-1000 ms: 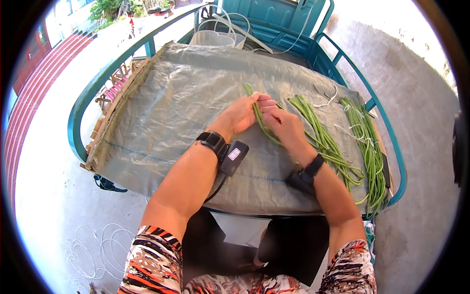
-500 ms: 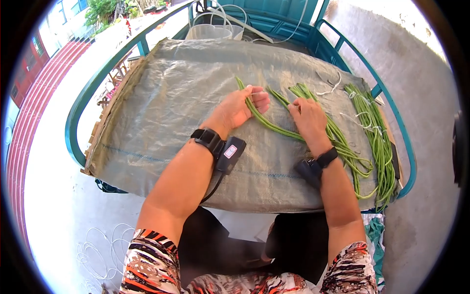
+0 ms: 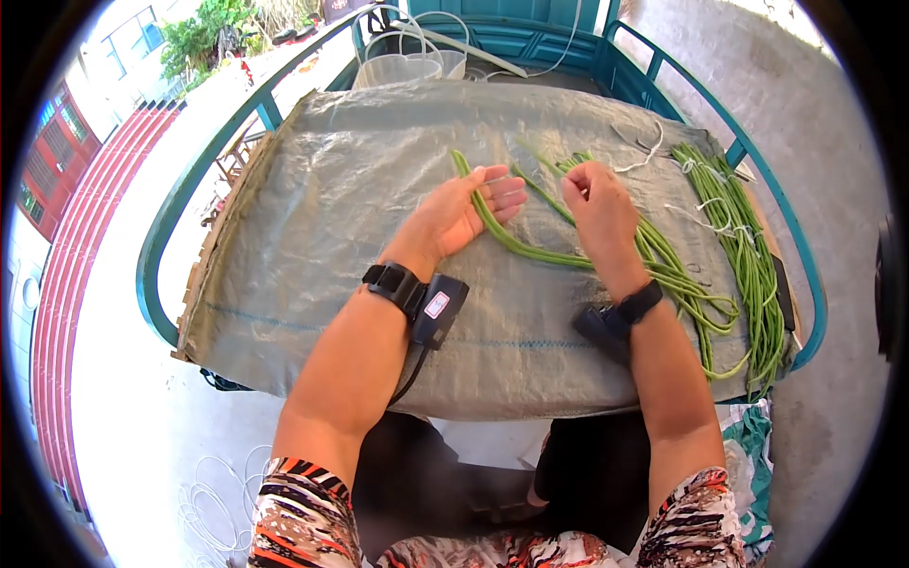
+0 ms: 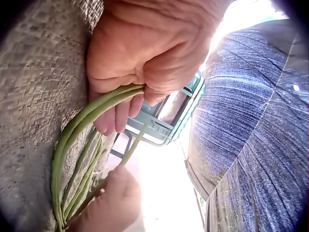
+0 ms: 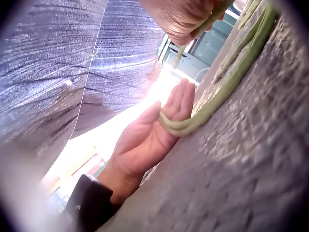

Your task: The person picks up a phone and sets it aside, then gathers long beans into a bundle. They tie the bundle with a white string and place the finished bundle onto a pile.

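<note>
My left hand (image 3: 471, 210) is palm up over the sheet, its thumb pinning a few long green beans (image 3: 519, 248) against the palm while the other fingers stay extended. These beans bend down and to the right, as the left wrist view shows with the bean strands (image 4: 59, 159). My right hand (image 3: 603, 216), fingers curled, grips another long bean (image 5: 213, 17); its blurred tip (image 4: 133, 149) sticks out past the fingers. Partly behind the right hand lies a loose heap of long beans (image 3: 674, 275).
A tied bundle of long beans (image 3: 743, 260) lies along the right edge, with white string (image 3: 649, 151) near it. The grey woven sheet (image 3: 331, 218) covers a surface on a teal cart with side rails (image 3: 180, 218). Clear plastic tubs (image 3: 400, 68) stand behind.
My hands have drawn apart: the right moved right from beside the left and now holds a bean. The left keeps its beans, shifting slightly left.
</note>
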The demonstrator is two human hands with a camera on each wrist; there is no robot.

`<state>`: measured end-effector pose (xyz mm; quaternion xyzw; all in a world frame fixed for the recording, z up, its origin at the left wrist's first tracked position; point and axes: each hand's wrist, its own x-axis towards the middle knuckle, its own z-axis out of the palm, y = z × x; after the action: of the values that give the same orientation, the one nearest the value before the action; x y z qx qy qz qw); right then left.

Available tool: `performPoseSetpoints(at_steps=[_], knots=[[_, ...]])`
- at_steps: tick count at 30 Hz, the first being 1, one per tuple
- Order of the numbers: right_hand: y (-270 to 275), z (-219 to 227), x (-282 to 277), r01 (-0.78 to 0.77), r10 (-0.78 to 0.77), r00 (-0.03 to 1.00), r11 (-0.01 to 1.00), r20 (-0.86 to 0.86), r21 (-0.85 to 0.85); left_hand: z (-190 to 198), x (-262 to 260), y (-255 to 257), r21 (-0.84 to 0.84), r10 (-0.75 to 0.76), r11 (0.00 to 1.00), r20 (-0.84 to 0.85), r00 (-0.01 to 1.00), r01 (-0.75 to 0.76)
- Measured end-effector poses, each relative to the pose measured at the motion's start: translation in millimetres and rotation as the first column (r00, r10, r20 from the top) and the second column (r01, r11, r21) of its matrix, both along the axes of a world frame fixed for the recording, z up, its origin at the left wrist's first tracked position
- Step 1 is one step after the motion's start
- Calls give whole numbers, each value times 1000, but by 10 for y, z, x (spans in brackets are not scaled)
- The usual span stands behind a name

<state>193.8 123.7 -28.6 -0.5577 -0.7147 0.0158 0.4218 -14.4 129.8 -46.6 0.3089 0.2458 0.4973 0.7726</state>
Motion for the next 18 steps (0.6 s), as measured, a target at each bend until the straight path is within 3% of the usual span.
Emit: performPoseSetpoints(at_steps=[2,8,11,14,18], knots=[[-13,-5,-64,-113,112,992,994,-55,-5,12,-4,-15,32,-36,999,24,999,35],[-68,-39,-243,-263,259,963,964,-72,-46,10,2,-18,85,-113,991,88,990,105],[-52,-62,-267,-370,345,912,925,-221,-83,-40,-26,5,117,-139,985,84,987,129],[-43,-73,-285,-383,361,912,919,-197,-89,-96,-49,41,149,-161,978,75,984,149],[-10,-125,-311,-441,422,880,896,-216,-45,3,23,-23,77,-71,995,22,997,69]])
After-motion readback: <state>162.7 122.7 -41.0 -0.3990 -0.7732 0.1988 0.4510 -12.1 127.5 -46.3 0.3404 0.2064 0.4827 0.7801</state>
